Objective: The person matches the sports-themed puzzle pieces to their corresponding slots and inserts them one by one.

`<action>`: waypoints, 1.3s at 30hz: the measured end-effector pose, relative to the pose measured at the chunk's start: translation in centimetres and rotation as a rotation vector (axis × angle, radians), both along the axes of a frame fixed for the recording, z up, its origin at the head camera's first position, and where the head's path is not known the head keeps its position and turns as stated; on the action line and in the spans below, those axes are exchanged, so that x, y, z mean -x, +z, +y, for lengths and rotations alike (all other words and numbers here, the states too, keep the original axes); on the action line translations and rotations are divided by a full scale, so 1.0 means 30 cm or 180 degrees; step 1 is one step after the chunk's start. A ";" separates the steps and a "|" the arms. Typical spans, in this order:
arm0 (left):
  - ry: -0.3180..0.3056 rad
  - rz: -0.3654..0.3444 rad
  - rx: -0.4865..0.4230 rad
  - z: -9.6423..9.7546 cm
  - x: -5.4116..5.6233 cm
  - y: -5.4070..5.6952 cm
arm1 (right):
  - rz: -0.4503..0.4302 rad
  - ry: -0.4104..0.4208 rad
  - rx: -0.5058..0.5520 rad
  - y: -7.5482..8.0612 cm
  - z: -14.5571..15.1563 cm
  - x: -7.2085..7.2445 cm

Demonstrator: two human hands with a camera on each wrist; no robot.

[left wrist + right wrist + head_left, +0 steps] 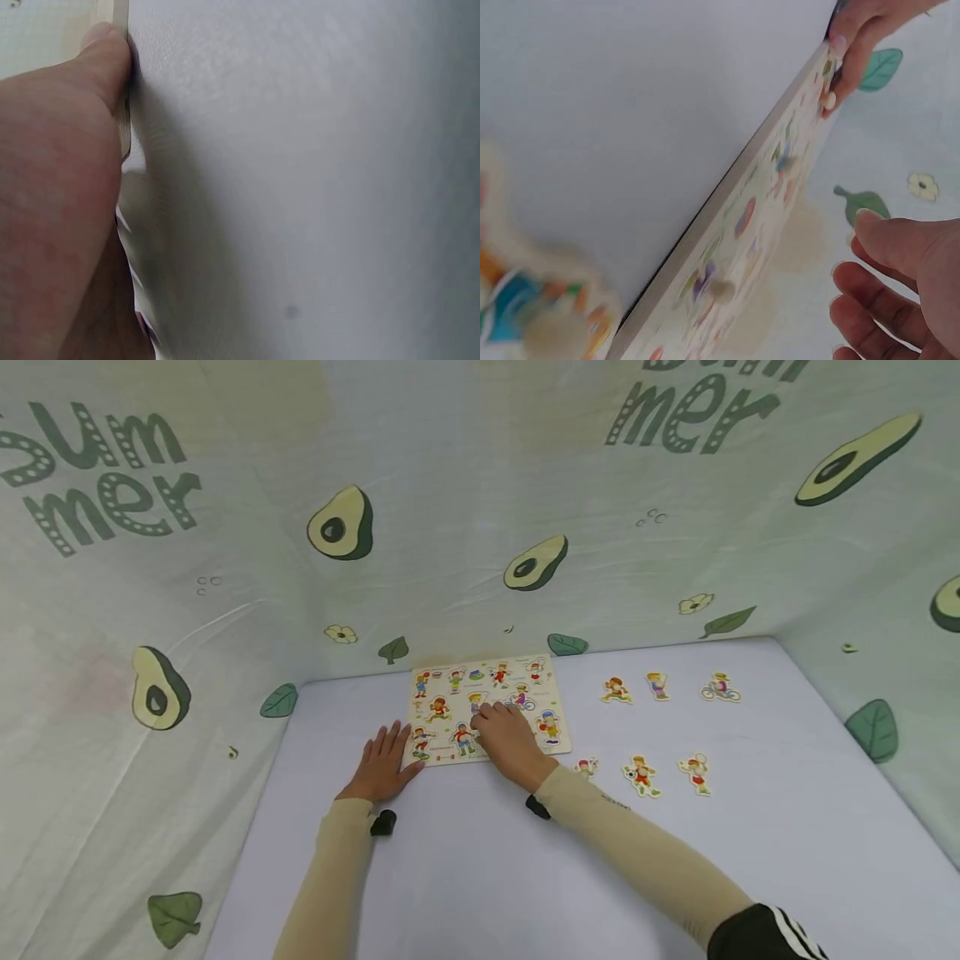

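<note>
A pale wooden knob puzzle board [487,662] with painted sports figures lies near the back of the table. My left hand [381,766] rests at its left edge with fingers extended; the thumb [109,56] touches the board's edge in the left wrist view. Over the middle of the board is my right hand [508,739]. In the right wrist view, its fingers [877,311] are loosely bent and the thumb lies near the index finger, with nothing visible between them. A batter figure [475,702] shows just beyond the right fingertips; the hand hides part of the board.
Right of the board lie loose figure pieces: a runner [616,690], a batter [657,686], a cyclist [720,687], a footballer [641,776] and a racket player [697,773]. Another piece [587,766] is partly covered by the right forearm. Printed cloth [450,602] rises behind the table.
</note>
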State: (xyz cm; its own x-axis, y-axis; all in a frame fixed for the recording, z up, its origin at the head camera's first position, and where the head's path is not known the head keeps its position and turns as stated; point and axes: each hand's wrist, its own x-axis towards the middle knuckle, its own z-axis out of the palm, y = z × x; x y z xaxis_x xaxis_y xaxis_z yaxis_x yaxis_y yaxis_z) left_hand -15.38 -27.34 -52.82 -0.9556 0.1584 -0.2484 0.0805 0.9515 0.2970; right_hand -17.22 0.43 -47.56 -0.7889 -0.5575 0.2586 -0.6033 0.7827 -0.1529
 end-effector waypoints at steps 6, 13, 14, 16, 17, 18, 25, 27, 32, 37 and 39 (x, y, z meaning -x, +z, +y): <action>0.0030 -0.0084 0.0048 -0.004 -0.004 0.004 | -0.0026 -0.0130 0.0177 0.005 0.101 -0.024; 0.0028 -0.0053 0.0001 -0.016 -0.009 -0.007 | -0.0019 -0.0366 0.0148 -0.003 0.219 -0.059; 0.0022 -0.0035 0.0000 -0.019 -0.010 -0.010 | -0.0019 -0.0401 0.0140 -0.004 0.234 -0.063; 0.0005 0.0021 -0.0012 -0.023 -0.012 -0.015 | -0.0004 -0.0466 0.0158 -0.004 0.265 -0.073; -0.0005 0.0050 -0.0020 -0.025 -0.013 -0.018 | 0.0003 -0.0494 0.0167 -0.004 0.281 -0.078; -0.0012 0.0067 -0.0031 -0.026 -0.013 -0.020 | 0.0011 -0.0518 0.0182 -0.004 0.297 -0.082; -0.0040 0.0099 -0.0043 -0.033 -0.010 -0.031 | -0.0017 -0.0704 0.0208 0.004 0.405 -0.108; -0.0042 0.0100 -0.0040 -0.029 -0.008 -0.030 | -0.0046 -0.0769 0.0215 0.003 0.438 -0.110; -0.0050 0.0036 -0.0043 -0.016 -0.005 -0.017 | -0.0012 -0.0877 0.0363 -0.014 0.533 -0.120; -0.0054 -0.0018 -0.0089 -0.004 -0.003 0.000 | 0.0090 -0.0932 0.0542 -0.033 0.635 -0.138; -0.0056 -0.0030 -0.0114 0.000 -0.002 0.006 | 0.0076 -0.0984 0.0571 -0.036 0.673 -0.148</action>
State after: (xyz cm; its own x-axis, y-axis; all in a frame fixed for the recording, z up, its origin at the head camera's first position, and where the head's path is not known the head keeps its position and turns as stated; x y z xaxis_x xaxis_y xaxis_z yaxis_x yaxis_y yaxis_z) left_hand -15.33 -27.34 -52.65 -0.9503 0.1841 -0.2513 0.0941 0.9387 0.3317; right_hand -12.78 20.61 -48.65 -0.9057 -0.2375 0.3510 -0.3472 0.8908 -0.2932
